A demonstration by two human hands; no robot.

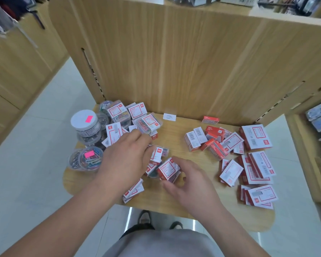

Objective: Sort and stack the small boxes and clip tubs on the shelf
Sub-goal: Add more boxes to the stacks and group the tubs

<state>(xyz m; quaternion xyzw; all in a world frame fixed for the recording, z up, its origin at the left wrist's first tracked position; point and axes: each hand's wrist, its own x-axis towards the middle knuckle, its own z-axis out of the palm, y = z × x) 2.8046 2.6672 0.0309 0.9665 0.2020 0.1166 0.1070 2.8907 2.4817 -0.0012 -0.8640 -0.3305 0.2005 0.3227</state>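
Wood-grain panels are rising behind a rounded wooden shelf (183,125) in what is looking like a stationery shop, with pale floor tiles showing on both sides.

Over the middle of the shelf, the right hand (194,184) is curling around a small red-and-white box (168,169), thumb on the near side and fingers arching over the far side; the box is sitting tilted inside that grip. The left hand (125,156) is lying palm down just to the left, fingers loosely together and reaching toward the pile behind; whether it is pinching anything is impossible to tell, since its fingertips are blurring into the boxes. Another small white box (158,153) is standing between the two hands, and a flat pair of boxes (133,190) is lying near the front edge beneath the left wrist.

Further left, a clear tub with a white lid (84,121) bearing a pink sticker is standing atop another tub, and a low open tub of coloured clips (90,158) is resting in front of it. Clear plastic clip cases (150,123) are heaping up behind the left hand.

Well apart on the right side, loose red-and-white boxes (230,145) are lying scattered, with a larger box (256,138) at the back and overlapping flat ones (259,196) near the front corner.
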